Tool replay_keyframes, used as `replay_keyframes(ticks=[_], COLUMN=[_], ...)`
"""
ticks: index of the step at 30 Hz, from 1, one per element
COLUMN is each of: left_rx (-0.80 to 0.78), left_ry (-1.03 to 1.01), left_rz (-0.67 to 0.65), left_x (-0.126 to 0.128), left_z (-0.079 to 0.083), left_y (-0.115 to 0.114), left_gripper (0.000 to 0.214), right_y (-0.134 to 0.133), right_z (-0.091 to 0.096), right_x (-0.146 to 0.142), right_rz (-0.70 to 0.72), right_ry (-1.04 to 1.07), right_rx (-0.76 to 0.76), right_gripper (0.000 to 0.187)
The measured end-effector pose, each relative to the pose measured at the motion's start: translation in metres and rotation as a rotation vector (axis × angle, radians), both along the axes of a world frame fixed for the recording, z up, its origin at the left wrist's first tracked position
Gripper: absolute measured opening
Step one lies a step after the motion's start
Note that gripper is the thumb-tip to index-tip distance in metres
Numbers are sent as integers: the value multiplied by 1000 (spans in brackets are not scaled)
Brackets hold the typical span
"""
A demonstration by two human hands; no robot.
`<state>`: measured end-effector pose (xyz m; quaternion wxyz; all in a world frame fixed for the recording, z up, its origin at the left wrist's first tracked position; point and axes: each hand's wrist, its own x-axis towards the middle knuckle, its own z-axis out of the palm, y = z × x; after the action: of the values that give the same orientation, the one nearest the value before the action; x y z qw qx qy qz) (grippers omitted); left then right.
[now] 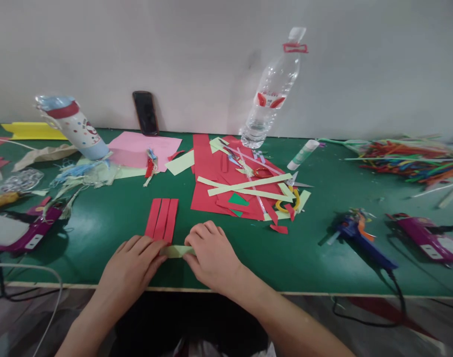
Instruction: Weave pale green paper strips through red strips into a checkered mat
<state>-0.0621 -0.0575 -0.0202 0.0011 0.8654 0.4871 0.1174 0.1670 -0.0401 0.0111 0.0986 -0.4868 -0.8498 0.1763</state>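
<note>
A pale green paper strip (177, 251) runs between my two hands near the table's front edge. My left hand (135, 258) is closed on its left end, fingers over the lower part of a red paper piece cut into strips (162, 218). That red piece lies flat, its slits pointing away from me. On the right end of the green strip, my right hand (211, 255) pinches with thumb and fingers. The far ends of the strip are hidden under my fingers.
Red paper sheets (204, 198) with loose green strips (244, 186) and yellow-handled scissors (295, 201) lie beyond my hands. A glue stick (302, 154), a water bottle (271, 94) and a tumbler (77, 126) stand behind. A blue glue gun (363, 243) and power strip (429, 238) lie right.
</note>
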Motion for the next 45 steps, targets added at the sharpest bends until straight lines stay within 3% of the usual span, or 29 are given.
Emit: replay_keyframes(ticks=[6,9,13,19,23,30,34,37,41,45], left_rx=[-12,-10,5,75,133,169,129,104,95,126], left_ry=[-22,-38,-68,-133,-183,-348,-435,-468,-473,-469], left_rz=[13,23,38,102,147,206,263,280,236,175], left_x=[0,0,2,9,14,16,12,8,7,11], left_z=[0,0,-1,-3,-7,-3,10,17,17,12], left_y=[0,0,-2,-10,-13,-12,-7,-2,2,3], left_gripper=[21,18,16,26,12,16,20,23,26,25], right_y=[2,3,7,16,18,25,36,43,41,36], right_z=[8,11,11,8,14,22,21,17,10,5], right_x=[-4,-3,-2,-8,-15,-14,-5,-7,-23,-36], right_rz=[-5,-26,-70,-200,-237,-148,-38,-13,7,-7], right_ry=[32,95,323,745,889,1043,1254,1224,1010,1002], right_rx=[-111,-191,-360,-791,-901,-887,-792,-780,-750,-700], right_gripper=[3,21,32,36,37,34,54,58,37,12])
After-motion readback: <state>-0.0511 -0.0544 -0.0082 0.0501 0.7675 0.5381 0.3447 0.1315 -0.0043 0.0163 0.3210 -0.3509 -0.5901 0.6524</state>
